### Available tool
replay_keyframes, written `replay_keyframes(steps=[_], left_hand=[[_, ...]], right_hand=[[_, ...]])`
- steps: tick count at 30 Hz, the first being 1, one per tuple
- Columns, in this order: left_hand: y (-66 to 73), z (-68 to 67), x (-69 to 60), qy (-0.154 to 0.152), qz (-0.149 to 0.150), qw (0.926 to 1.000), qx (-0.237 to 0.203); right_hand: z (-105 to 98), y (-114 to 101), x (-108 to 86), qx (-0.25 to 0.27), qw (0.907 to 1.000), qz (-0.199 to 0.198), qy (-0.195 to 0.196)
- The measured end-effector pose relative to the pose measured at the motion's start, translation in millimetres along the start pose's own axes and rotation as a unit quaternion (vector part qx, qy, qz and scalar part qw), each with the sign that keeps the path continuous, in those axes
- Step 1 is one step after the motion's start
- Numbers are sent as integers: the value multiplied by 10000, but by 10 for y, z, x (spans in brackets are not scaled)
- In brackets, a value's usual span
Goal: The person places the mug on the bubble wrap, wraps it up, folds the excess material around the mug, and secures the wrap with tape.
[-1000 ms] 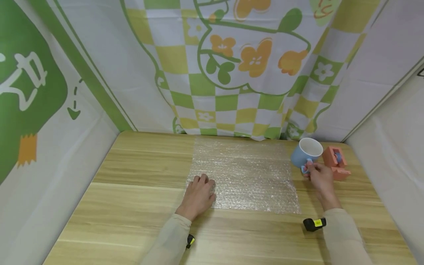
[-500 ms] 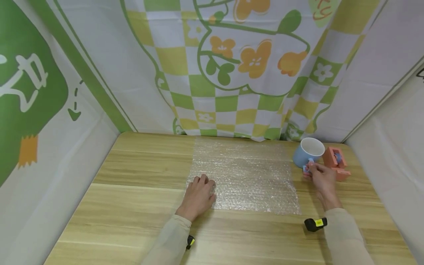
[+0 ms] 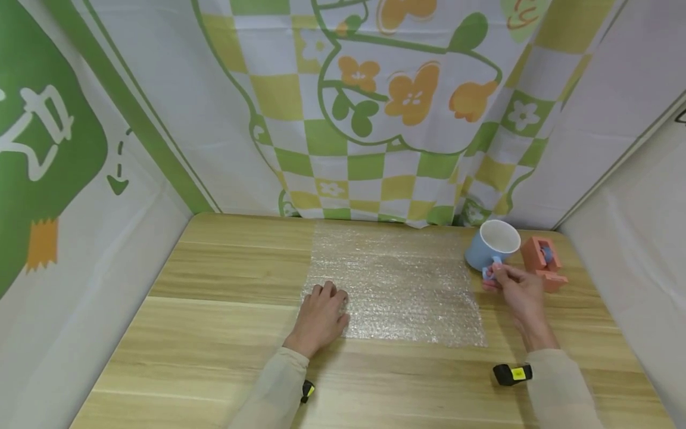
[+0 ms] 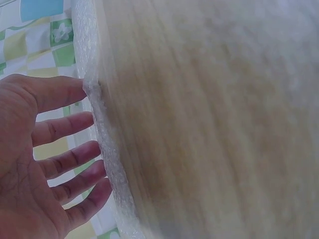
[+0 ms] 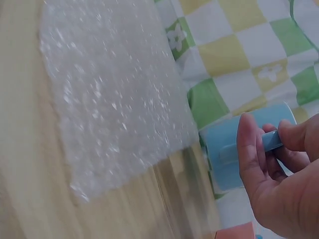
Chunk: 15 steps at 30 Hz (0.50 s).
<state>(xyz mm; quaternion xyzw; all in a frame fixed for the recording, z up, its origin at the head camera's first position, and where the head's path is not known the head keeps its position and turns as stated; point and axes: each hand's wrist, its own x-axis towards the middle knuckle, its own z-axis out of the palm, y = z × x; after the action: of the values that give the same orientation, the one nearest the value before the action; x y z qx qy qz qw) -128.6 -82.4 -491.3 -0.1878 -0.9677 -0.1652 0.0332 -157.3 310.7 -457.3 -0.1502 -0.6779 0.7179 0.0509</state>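
A sheet of clear bubble wrap (image 3: 396, 286) lies flat on the wooden table. On its left edge rests my left hand (image 3: 320, 316), fingers spread and slightly bent; in the left wrist view the fingertips of that hand (image 4: 55, 149) touch the wrap's edge. Beyond the sheet's right edge, my right hand (image 3: 521, 295) grips the handle of a light blue mug (image 3: 481, 253) with a white inside. The right wrist view shows thumb and fingers of the right hand (image 5: 284, 174) around the handle, beside the blue mug wall (image 5: 224, 174). The mug is roughly upright, opening up.
A coral tape dispenser (image 3: 536, 256) with a blue roll stands just right of the mug, near the table's back right corner. Behind the table (image 3: 225, 333) hangs a patterned curtain (image 3: 364, 161), and fabric walls stand on both sides.
The mug, held by its handle in my right hand, shifted slightly right, then back left towards the bubble wrap, leaving a wider gap to the tape dispenser. My left hand has stayed in place.
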Motion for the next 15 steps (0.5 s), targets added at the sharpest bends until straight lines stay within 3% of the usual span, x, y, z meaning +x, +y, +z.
replay_keyframes(steps=[5,15], left_hand=[[1,1,-1,1,0,10000,-9],[6,-2,-9,25,-8,10000,0]], right_hand=[[114,43,-86,-285,9995,-62,-78],[349,144,-225,-822,9943,-231,-643]])
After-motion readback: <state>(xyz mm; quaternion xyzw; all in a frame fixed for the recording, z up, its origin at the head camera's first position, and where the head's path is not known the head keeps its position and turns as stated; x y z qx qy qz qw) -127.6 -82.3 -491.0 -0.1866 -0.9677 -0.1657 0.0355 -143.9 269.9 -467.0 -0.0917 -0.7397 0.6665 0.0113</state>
